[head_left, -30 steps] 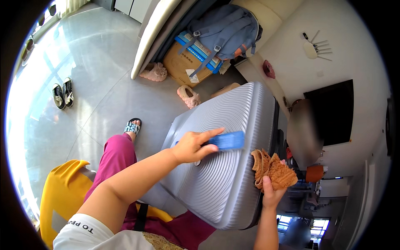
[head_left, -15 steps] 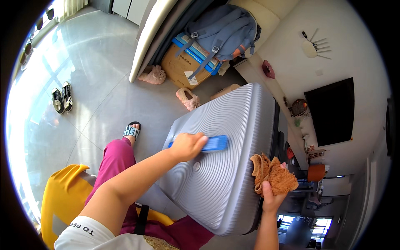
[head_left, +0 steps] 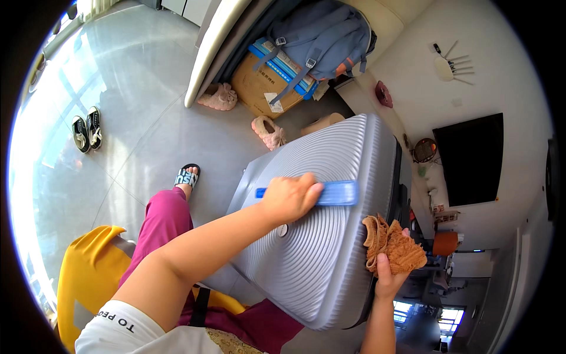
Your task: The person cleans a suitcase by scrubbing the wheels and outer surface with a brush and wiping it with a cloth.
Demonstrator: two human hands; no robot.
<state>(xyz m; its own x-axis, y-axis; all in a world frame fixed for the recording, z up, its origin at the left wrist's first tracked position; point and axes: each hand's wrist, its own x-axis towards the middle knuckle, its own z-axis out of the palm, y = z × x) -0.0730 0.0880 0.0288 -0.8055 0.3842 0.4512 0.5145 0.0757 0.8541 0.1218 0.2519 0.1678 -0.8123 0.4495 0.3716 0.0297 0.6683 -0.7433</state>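
Observation:
A silver-grey hard-shell suitcase (head_left: pixel 330 248) stands in front of my legs, its face ribbed in concentric rings around a small round badge. My left hand (head_left: pixel 290 199) is closed round the handle of a blue brush (head_left: pixel 339 193). The brush lies flat along the ribbed face above the badge; its underside is hidden. At the suitcase's right edge, my right hand (head_left: pixel 389 277) grips a bunched brown fluffy cloth (head_left: pixel 398 245), thumb in front and the other fingers mostly behind it. The cloth is against or just beside the suitcase's side; I cannot tell which.
Beyond the suitcase are pink slippers (head_left: pixel 268 132), a cardboard box (head_left: pixel 262 88) and a grey-blue backpack (head_left: pixel 330 41). Dark sneakers (head_left: pixel 86 130) stand on the tiled floor at left. Yellow fabric (head_left: pixel 88 271) is beside my leg. A black television (head_left: pixel 470 159) hangs at right.
My left hand has slid the brush rightward and slightly up across the ribbed face. The right hand with the cloth has shifted only slightly.

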